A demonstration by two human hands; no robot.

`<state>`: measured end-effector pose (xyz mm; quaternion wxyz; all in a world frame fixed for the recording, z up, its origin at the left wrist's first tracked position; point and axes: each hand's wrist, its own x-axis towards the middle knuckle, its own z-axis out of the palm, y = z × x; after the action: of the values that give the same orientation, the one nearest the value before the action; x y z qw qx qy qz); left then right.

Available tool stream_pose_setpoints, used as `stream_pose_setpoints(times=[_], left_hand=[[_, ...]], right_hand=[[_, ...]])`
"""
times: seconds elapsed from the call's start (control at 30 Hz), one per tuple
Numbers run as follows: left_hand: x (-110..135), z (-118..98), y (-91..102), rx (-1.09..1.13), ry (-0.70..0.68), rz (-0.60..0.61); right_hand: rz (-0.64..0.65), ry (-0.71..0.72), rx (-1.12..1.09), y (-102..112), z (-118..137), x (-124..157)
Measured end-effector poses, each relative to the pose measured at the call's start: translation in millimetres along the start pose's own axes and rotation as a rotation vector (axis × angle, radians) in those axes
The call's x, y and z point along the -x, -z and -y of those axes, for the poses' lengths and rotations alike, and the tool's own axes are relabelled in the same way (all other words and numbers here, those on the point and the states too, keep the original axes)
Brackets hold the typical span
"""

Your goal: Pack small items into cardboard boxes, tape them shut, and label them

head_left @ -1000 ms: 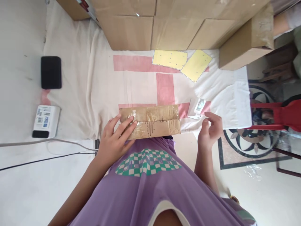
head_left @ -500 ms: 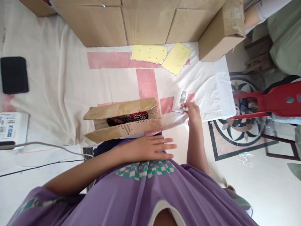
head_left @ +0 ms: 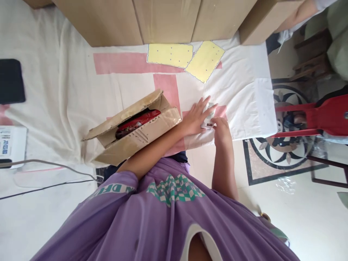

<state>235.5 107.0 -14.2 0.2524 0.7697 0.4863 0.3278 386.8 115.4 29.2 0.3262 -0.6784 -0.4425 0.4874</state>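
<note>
A worn cardboard box (head_left: 130,130) lies on the white cloth (head_left: 81,98) with its flaps parted, and a red packet (head_left: 136,121) shows inside. My left forearm crosses over the box's right end. My left hand (head_left: 197,116) lies flat with fingers stretched out on a small white packet (head_left: 208,116) at the cloth's right side. My right hand (head_left: 221,130) is curled beside it, fingertips pinching the packet's lower edge.
Large cardboard cartons (head_left: 152,20) line the far side. Two yellow cards (head_left: 187,58) lie before them. A black device (head_left: 11,81) and a white labelled device (head_left: 11,143) with cables sit at the left. A red chair (head_left: 320,116) and another person's arm (head_left: 296,14) are at right.
My left hand left the box and reached across to the small white packet. The box's flaps sprang apart and it turned askew. My right hand moved onto the packet.
</note>
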Motion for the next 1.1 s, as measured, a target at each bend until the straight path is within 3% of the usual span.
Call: stream_pose_setpoints(times=[0.13,0.3,0.47,0.67,0.87,1.03,1.1], left_hand=[[-1.1,19.8,-11.3,0.065,-0.123,-0.088],[-0.6,22.0,-17.2,0.061,-0.131,-0.151],[-1.3,21.2,-18.2,0.056,-0.095,-0.151],[-1.0,20.8,-17.7,0.039,-0.09,-0.138],[0.2,19.3,-15.5,0.021,-0.082,-0.124],[1.3,18.5,-13.9,0.003,-0.094,-0.12],[1.1,18.6,-13.6,-0.001,-0.097,-0.12]], right_hand=[[0.088,0.086,0.05,8.3,4.1,7.6],[0.08,0.038,0.083,18.3,-4.0,29.4],[0.079,0.038,0.061,18.5,-20.2,41.7],[0.117,0.003,0.021,21.6,-21.4,45.4],[0.091,0.036,0.155,25.7,-24.2,49.6],[0.501,-0.224,0.372,35.1,-27.0,71.5],[0.533,-0.227,0.434,37.3,-27.1,81.2]])
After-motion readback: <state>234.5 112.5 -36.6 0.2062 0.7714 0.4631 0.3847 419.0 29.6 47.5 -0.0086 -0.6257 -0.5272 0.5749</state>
